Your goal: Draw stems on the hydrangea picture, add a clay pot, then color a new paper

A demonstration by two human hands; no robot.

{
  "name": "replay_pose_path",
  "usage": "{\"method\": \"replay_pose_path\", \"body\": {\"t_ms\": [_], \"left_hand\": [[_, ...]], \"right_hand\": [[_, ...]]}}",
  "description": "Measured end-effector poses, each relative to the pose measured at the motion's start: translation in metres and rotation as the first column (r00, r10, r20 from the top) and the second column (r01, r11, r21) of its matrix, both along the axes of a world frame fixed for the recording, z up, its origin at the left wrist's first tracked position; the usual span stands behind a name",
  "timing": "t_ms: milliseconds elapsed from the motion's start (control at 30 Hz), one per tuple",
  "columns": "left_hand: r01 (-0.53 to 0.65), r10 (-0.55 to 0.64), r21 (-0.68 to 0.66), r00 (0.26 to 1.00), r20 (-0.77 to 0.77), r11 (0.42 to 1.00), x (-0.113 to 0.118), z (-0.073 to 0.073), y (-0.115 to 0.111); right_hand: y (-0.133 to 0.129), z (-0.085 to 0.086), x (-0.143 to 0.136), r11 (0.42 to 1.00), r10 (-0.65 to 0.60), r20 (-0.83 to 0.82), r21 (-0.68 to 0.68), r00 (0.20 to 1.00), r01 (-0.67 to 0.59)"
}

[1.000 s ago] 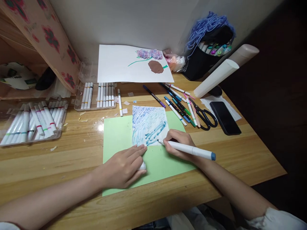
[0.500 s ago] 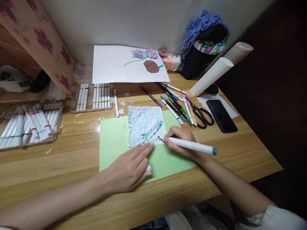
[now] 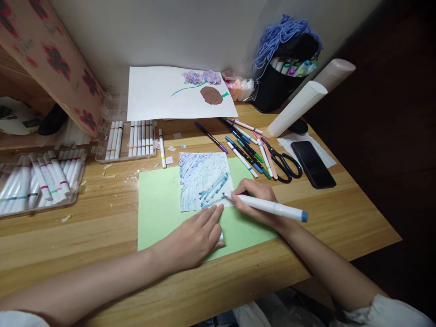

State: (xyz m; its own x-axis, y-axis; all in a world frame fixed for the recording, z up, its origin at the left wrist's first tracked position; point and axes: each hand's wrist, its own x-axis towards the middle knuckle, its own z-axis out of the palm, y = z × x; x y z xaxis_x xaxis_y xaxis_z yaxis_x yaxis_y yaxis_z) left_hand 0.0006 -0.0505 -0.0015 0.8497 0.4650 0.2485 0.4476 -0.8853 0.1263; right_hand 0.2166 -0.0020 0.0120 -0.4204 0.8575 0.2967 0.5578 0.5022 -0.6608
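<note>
My right hand (image 3: 255, 200) grips a white marker (image 3: 272, 206) with a blue end. Its tip touches the lower right part of a square white paper (image 3: 200, 177) covered in purple, blue and teal strokes. That square lies on a green sheet (image 3: 156, 195). My left hand (image 3: 195, 236) rests palm down on the green sheet, its extended fingertips pressing the square's lower edge. A small white piece, apparently the marker's cap (image 3: 221, 236), shows by its curled fingers and is mostly hidden.
Loose pens (image 3: 250, 152), black scissors (image 3: 284, 163) and a phone (image 3: 313, 163) lie to the right. Marker trays (image 3: 76, 197) stand left. Behind are a paper with a flower picture (image 3: 150, 95), a black pen holder (image 3: 272, 91) and a leaning white tube (image 3: 296, 109). Paper scraps (image 3: 109, 176) dot the table.
My left hand has slid slightly right along the square's lower edge, with the white piece moving along. A few more teal strokes show near the marker tip. The view has shifted slightly.
</note>
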Motion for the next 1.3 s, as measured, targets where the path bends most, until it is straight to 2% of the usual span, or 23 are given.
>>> {"method": "replay_pose_path", "body": {"t_ms": [100, 167, 467, 533, 667, 833, 1000, 1133, 1200, 1300], "left_hand": [[-0.003, 0.003, 0.003, 1.000, 0.018, 1.000, 0.000, 0.000, -0.001], [-0.001, 0.001, -0.001, 1.000, 0.019, 1.000, 0.000, -0.001, -0.001], [0.008, -0.008, 0.000, 1.000, 0.000, 1.000, -0.002, -0.001, 0.000], [0.005, -0.005, 0.006, 1.000, 0.002, 1.000, -0.002, -0.001, 0.000], [0.001, -0.001, 0.003, 1.000, 0.003, 1.000, -0.002, -0.001, 0.001], [0.004, -0.004, -0.005, 1.000, 0.007, 1.000, -0.001, -0.001, 0.002], [0.000, 0.001, -0.013, 1.000, 0.020, 1.000, -0.002, 0.000, 0.002], [-0.021, 0.022, -0.042, 0.999, 0.044, 0.999, -0.002, 0.000, 0.003], [-0.025, 0.028, -0.056, 0.998, 0.055, 0.998, -0.003, 0.000, 0.003], [-0.024, 0.028, -0.056, 0.998, 0.060, 0.998, -0.003, 0.000, 0.004]], "right_hand": [[-0.001, -0.002, -0.013, 0.989, 0.101, -0.005, -0.106, 0.995, -0.100], [0.001, -0.003, -0.014, 0.987, 0.103, 0.008, -0.126, 0.995, -0.101], [0.017, 0.003, 0.015, 0.990, -0.138, 0.076, -0.016, 0.987, 0.140], [0.015, 0.003, 0.013, 0.994, -0.101, 0.059, -0.046, 0.993, 0.104], [0.012, 0.001, 0.008, 0.995, 0.090, 0.086, -0.057, 0.992, -0.085], [0.015, 0.001, 0.011, 0.996, -0.041, 0.114, 0.086, 0.993, 0.031], [0.015, 0.002, 0.014, 0.993, 0.099, 0.121, 0.048, 0.988, -0.105], [0.015, 0.004, 0.018, 0.997, -0.035, 0.126, 0.076, 0.991, 0.026], [0.015, 0.005, 0.016, 0.996, -0.087, 0.082, 0.011, 0.993, 0.086], [0.016, 0.004, 0.010, 0.987, -0.098, 0.031, -0.126, 0.995, 0.101]]}}
